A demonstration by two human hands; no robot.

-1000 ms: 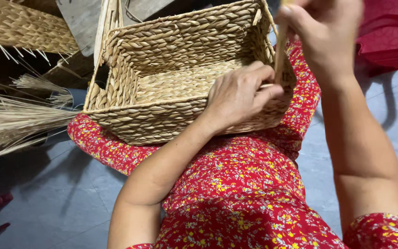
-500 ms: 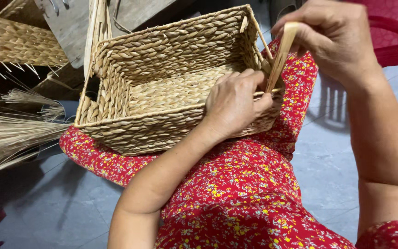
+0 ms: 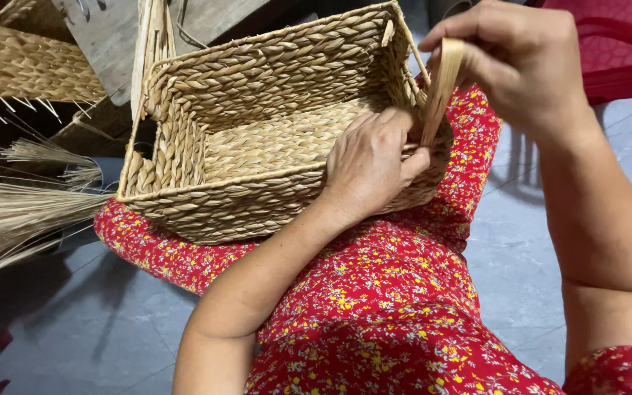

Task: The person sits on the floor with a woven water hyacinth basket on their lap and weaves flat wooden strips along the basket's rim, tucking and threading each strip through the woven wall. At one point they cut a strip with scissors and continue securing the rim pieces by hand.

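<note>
Strip (image 3: 442,88) pinched tight in right hand (image 3: 528,66) might snap if yanked, left hand (image 3: 371,164) clamped on basket (image 3: 257,139) rim.

head view | worn on head | faces steeply down, forward | close over lap | single view

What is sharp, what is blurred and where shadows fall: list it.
Head view: even, soft light, no glare; the rectangular woven straw basket and left hand are sharp; the right hand looks slightly soft; faint shadows lie on the grey tiled floor.
</note>
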